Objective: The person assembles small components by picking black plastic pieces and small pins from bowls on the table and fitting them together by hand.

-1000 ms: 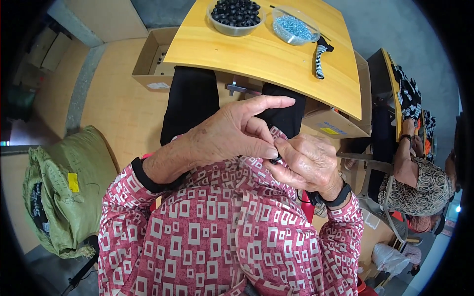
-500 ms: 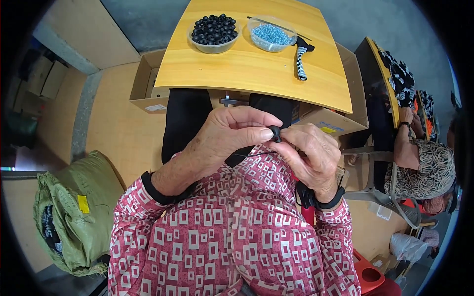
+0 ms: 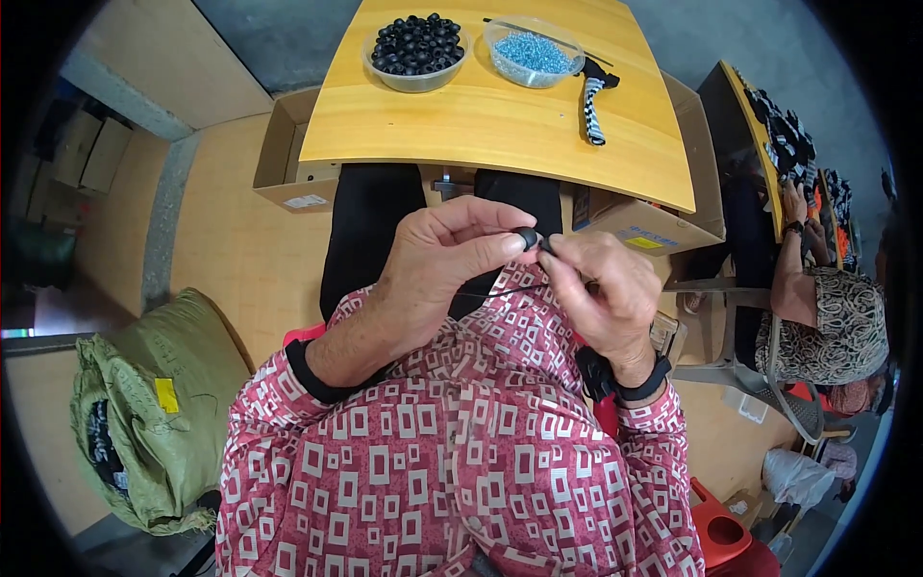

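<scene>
My left hand (image 3: 409,269) is closed, pinching a round black bead (image 3: 525,238) between thumb and index finger above my lap. Just to its right, my right hand (image 3: 608,288) is closed with thumb and fingertips on a small black end, seemingly of the thin black cord (image 3: 505,292) that runs below the hands. Fingers hide part of where cord and bead meet. On the table beyond, a clear round bowl (image 3: 415,85) holds black beads (image 3: 416,43), and a second clear bowl (image 3: 519,77) holds small light-blue beads (image 3: 534,53).
A thin dark stick (image 3: 598,62) and a black-and-white striped fabric piece (image 3: 592,113) lie on the yellow table (image 3: 461,125). Cardboard boxes (image 3: 303,183) flank it underneath. A green sack (image 3: 183,385) stands left. At right, another person's arm (image 3: 793,260) reaches over another table.
My right fingertips have drawn slightly away from the bead, leaving a small gap with a black end showing. The bead stays in my left hand, a little farther left.
</scene>
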A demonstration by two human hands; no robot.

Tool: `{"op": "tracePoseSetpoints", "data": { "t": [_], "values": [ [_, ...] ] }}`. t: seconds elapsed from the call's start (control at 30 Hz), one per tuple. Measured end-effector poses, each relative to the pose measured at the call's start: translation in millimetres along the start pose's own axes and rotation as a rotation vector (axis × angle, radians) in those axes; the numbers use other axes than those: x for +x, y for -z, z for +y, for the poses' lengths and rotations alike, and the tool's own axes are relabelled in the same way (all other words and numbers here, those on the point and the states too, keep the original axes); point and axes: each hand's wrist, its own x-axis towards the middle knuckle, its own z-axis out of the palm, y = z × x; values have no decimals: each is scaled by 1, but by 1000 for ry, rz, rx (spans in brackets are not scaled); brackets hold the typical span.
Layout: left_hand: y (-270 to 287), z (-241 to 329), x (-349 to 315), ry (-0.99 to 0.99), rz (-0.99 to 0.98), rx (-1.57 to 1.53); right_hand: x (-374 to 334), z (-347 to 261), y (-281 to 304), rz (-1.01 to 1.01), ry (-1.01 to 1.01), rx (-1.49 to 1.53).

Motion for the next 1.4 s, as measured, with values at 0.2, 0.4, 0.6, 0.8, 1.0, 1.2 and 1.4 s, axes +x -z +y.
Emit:
{"op": "tracePoseSetpoints", "data": {
  "t": [0.2, 0.4, 0.6, 0.8, 1.0, 1.2, 1.4],
  "values": [
    [-3, 2, 8, 68, -62, -191, 5, -4, 9, 4, -75, 18],
    [-11, 9, 22, 132, -79, -330, 20, -4, 21, 24, -81, -7],
    [-21, 15, 17, 101, -45, -314, 27, -18, 26, -66, 85, -211],
    [-42, 43, 14, 134, -40, -326, 58, -35, 52, -73, -66, -54],
    [-37, 41, 33, 157, -22, -445, 63, -22, 62, -41, -202, 22],
    [-33, 27, 48, 89, -33, -438, 48, 6, 49, 16, -437, 268],
    [-28, 20, 38, 170, -63, -460, 42, 6, 36, 40, -534, 395]
  ]
}}
